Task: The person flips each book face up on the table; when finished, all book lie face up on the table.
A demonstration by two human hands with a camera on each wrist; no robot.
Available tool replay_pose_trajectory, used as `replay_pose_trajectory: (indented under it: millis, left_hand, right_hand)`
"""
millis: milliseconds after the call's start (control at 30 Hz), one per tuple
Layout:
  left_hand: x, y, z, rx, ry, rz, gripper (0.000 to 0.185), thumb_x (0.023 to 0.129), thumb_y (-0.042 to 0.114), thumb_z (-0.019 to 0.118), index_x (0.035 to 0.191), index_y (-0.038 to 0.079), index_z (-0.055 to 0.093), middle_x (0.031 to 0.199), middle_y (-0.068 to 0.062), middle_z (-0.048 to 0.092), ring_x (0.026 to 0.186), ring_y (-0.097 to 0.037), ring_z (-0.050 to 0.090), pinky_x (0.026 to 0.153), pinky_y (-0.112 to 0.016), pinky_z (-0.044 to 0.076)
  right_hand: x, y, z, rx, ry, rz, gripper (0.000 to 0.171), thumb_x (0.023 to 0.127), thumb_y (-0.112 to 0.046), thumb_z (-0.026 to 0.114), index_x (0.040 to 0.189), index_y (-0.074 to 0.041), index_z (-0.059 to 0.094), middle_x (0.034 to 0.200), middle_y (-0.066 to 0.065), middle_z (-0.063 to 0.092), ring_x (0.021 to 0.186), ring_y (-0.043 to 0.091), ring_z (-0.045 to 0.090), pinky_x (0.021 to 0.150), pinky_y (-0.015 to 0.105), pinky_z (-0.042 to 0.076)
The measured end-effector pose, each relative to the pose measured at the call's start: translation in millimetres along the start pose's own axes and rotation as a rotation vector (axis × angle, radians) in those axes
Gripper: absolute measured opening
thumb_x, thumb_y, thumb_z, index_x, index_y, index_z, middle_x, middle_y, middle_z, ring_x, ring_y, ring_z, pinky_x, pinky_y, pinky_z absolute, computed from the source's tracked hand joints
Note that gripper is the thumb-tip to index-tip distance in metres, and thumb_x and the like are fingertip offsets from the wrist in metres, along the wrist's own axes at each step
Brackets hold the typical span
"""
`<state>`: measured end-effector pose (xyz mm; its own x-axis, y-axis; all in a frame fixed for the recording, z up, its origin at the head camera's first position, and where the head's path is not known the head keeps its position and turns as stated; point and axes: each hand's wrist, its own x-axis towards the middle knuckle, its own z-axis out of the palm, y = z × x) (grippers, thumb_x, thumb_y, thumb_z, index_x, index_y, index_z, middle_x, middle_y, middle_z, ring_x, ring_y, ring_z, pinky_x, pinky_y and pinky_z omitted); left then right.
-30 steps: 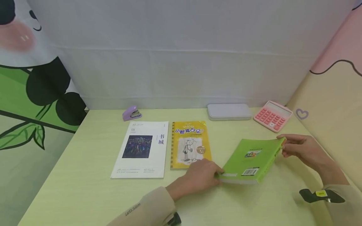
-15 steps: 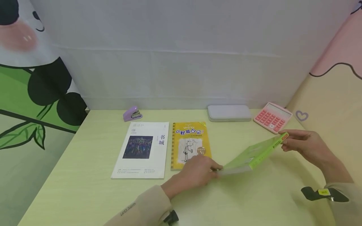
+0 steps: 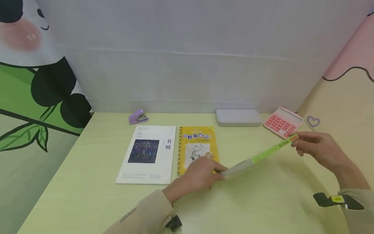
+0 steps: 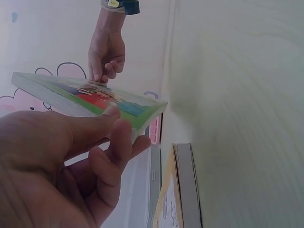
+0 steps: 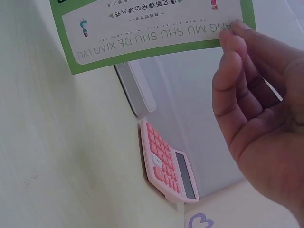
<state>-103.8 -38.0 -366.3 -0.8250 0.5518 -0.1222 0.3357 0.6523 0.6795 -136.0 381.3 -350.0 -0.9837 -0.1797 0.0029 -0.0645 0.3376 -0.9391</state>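
Note:
A green book (image 3: 267, 155) is held above the table between both hands, turned so that mostly its spine and page edges face the head view. My left hand (image 3: 198, 175) pinches its left end between thumb and fingers, over the lower part of a yellow book (image 3: 201, 138). At the other end, the right hand (image 3: 324, 149) pinches a corner by the spine. The right wrist view shows a white, lettered panel on the green book's cover (image 5: 152, 42); a coloured picture shows on the book (image 4: 128, 102) in the left wrist view.
A white magazine (image 3: 163, 165) lies left of the yellow book. Along the back stand a purple stapler (image 3: 138, 117), a pale flat case (image 3: 238, 117) and a pink calculator (image 3: 283, 123). A white cloth wall (image 3: 187, 78) rises behind the table (image 3: 87, 195).
The green book has tilted from its green, barcoded face showing to nearly edge-on. The left hand has shifted slightly left; the right hand has risen a little. Both kept their grip.

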Motion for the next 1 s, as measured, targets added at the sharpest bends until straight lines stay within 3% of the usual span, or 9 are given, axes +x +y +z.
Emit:
replay_pose_trajectory:
  millis: [100, 200, 367, 633, 800, 900, 1000]
  left_hand:
    - [0.8, -0.4, -4.0, -0.008, -0.010, 0.012, 0.028, 0.098, 0.023, 0.077, 0.125, 0.019, 0.080, 0.109, 0.003, 0.081, 0.047, -0.005, 0.059, 0.046, -0.018, 0.042]
    - [1.0, -1.0, -8.8, -0.035, -0.013, 0.017, 0.024, 0.098, 0.023, 0.077, 0.121, 0.017, 0.081, 0.110, 0.003, 0.079, 0.049, -0.006, 0.060, 0.048, -0.018, 0.043]
    - [0.6, -1.6, -15.5, -0.089, -0.012, -0.018, 0.024, 0.096, 0.022, 0.079, 0.119, 0.015, 0.082, 0.109, 0.001, 0.070, 0.052, -0.010, 0.061, 0.051, -0.021, 0.046]
    - [-0.4, -3.3, -21.4, -0.171, 0.016, -0.062, 0.022, 0.096, 0.016, 0.079, 0.117, 0.010, 0.081, 0.115, -0.001, 0.071, 0.060, -0.013, 0.064, 0.055, -0.025, 0.051]
    - [-1.5, -2.1, -25.6, -0.139, 0.051, -0.049, 0.024, 0.097, 0.021, 0.078, 0.120, 0.014, 0.081, 0.109, 0.004, 0.074, 0.083, -0.014, 0.063, 0.068, -0.026, 0.050]
    - [-2.9, -1.1, -27.2, -0.130, 0.071, -0.051, 0.041, 0.096, 0.021, 0.079, 0.136, 0.015, 0.073, 0.105, 0.004, 0.074, 0.087, -0.015, 0.061, 0.068, -0.026, 0.049]
    - [-3.5, -0.9, -28.4, -0.173, 0.092, -0.064, 0.067, 0.094, 0.017, 0.081, 0.156, 0.018, 0.054, 0.100, 0.004, 0.071, 0.081, -0.015, 0.061, 0.064, -0.025, 0.048]
  right_hand:
    - [-1.5, -5.1, -1.4, -0.197, 0.076, 0.039, 0.031, 0.104, -0.008, 0.065, 0.119, -0.034, 0.075, 0.084, -0.012, 0.066, 0.071, 0.009, 0.058, 0.065, 0.024, 0.041]
    - [-1.0, -10.4, -0.3, -0.281, 0.102, 0.035, 0.030, 0.105, -0.014, 0.066, 0.122, -0.038, 0.073, 0.081, -0.012, 0.060, 0.069, 0.013, 0.053, 0.061, 0.030, 0.035]
    - [3.9, -18.6, 4.8, -0.233, 0.084, 0.022, 0.031, 0.106, -0.013, 0.064, 0.120, -0.040, 0.073, 0.079, -0.005, 0.060, 0.063, 0.016, 0.049, 0.057, 0.034, 0.037]
    - [7.5, -23.6, 7.7, -0.199, 0.049, 0.058, 0.029, 0.107, -0.016, 0.064, 0.120, -0.041, 0.071, 0.085, -0.004, 0.066, 0.067, 0.016, 0.056, 0.055, 0.031, 0.042]
    - [10.2, -26.6, 10.9, -0.218, 0.066, 0.074, 0.025, 0.105, -0.018, 0.067, 0.117, -0.039, 0.072, 0.085, -0.005, 0.067, 0.070, 0.015, 0.060, 0.057, 0.029, 0.046]
    - [11.5, -28.3, 13.6, -0.251, 0.069, 0.101, 0.020, 0.105, -0.020, 0.067, 0.124, -0.027, 0.071, 0.086, -0.006, 0.067, 0.071, 0.014, 0.061, 0.060, 0.028, 0.048]
    - [12.7, -29.4, 16.5, -0.285, 0.060, 0.135, 0.037, 0.106, -0.023, 0.066, 0.139, -0.008, 0.061, 0.089, -0.009, 0.067, 0.075, 0.013, 0.061, 0.063, 0.026, 0.050]
